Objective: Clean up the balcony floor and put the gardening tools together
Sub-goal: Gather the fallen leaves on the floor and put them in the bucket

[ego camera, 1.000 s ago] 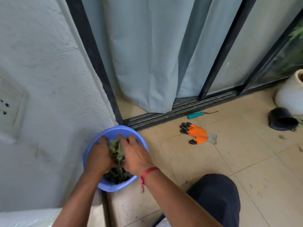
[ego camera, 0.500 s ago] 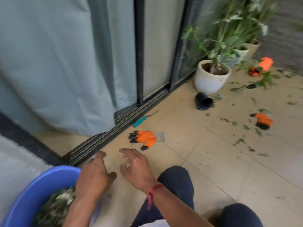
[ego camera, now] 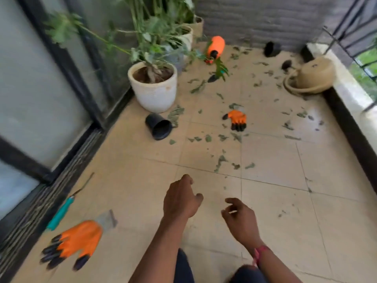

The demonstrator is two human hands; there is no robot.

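- Hovering over the tiled floor (ego camera: 271,211), the left hand (ego camera: 180,199) holds nothing; its fingers are loosely curled and relaxed, with the back of the hand up.
- The right hand (ego camera: 239,220) hangs just beside it without touching it. It is also empty, its fingers loosely bent and its thumb pointing toward the left hand. A red thread (ego camera: 260,251) circles its wrist.
- An orange glove (ego camera: 77,242) with black fingertips lies flat on the floor at the lower left, near the door track and well to the left of the left hand.
- A teal-handled tool (ego camera: 61,211) with a thin metal shaft lies just beyond that glove, along the track of the sliding door (ego camera: 40,99).
- A second orange glove (ego camera: 236,119) lies farther out in the middle of the floor, fingertips toward the camera, among scattered leaves (ego camera: 220,160).
- The leaves are spread over the middle and far tiles; the tiles right under the hands show only a few small bits.
- A small black pot (ego camera: 160,127) lies on its side, mouth toward the camera, just in front of a white pot (ego camera: 155,92) that holds a leafy plant.
- An orange spray bottle (ego camera: 216,45) lies tipped over near the back wall.
- A tan pot (ego camera: 312,76) lies overturned against the right-hand ledge, and another black pot (ego camera: 271,49) lies on its side by the back wall.
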